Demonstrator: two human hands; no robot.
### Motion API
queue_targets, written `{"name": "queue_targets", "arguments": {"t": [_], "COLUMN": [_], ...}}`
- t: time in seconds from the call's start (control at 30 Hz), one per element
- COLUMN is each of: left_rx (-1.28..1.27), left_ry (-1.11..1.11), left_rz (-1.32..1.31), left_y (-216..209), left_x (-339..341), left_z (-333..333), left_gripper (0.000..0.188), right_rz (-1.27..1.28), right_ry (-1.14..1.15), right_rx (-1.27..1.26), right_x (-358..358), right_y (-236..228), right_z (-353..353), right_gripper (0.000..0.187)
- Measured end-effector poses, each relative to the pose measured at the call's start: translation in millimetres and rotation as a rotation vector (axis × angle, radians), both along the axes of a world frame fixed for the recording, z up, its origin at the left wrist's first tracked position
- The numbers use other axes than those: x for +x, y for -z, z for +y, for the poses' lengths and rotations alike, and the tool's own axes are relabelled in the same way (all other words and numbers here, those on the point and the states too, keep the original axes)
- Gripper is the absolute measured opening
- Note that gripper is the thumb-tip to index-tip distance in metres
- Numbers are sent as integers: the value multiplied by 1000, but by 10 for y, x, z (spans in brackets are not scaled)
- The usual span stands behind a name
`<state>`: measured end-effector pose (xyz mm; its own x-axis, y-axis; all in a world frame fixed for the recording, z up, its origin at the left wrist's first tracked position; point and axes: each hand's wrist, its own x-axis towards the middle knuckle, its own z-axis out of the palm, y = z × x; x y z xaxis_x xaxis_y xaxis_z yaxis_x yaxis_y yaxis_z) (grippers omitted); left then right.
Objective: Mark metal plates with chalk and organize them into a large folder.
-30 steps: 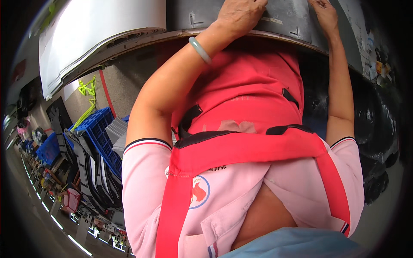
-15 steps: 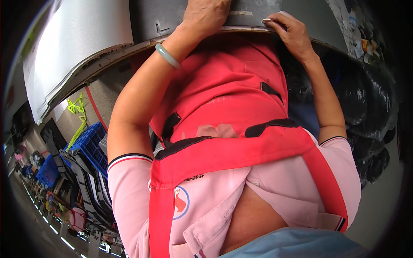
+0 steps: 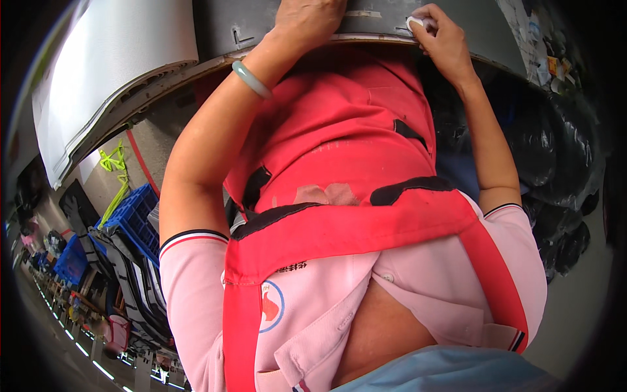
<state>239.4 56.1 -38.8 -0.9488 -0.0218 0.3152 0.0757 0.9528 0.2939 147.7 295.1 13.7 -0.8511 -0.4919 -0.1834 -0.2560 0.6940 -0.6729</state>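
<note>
At the top edge of the head view, my left hand (image 3: 309,19) lies over the dark grey worktop (image 3: 264,14). Its fingers are cut off by the picture's edge. A pale green bangle (image 3: 251,79) circles that wrist. My right hand (image 3: 445,40) is closed in a pinch near the worktop's front edge. Between its thumb and fingers shows a small white piece with a rounded edge (image 3: 414,23); its exact kind is unclear. A short light strip (image 3: 363,14) and an L-shaped mark (image 3: 240,36) show on the worktop.
A thick stack of white sheet material (image 3: 117,72) covers the left of the worktop and overhangs its edge. Blue crates (image 3: 134,212) and a yellow-green strap (image 3: 117,189) are below left. Black plastic bags (image 3: 555,144) lie to the right. My red apron touches the table edge.
My right hand has lifted and turned slightly, so more of the white piece shows. My left hand has shifted slightly left and up.
</note>
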Motion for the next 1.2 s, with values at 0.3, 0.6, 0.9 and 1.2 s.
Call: {"name": "queue_targets", "arguments": {"t": [0.3,0.6,0.9,1.2], "left_rx": [-25,3,21,55], "left_ry": [-15,-13,-29,1], "left_rz": [75,49,61,80], "left_y": [171,100,112,148], "left_x": [35,105,86,92], "left_z": [-23,49,12,17], "left_gripper": [39,39,39,40], "right_rz": [-6,395,578,61], "right_ry": [-118,-143,-423,13], "right_rx": [-93,-46,-6,-66], "right_x": [-550,-1571,-1704,-1547], "right_y": [-125,183,291,136], "right_z": [-268,-792,-1111,-1100], "right_gripper": [26,21,16,13]}}
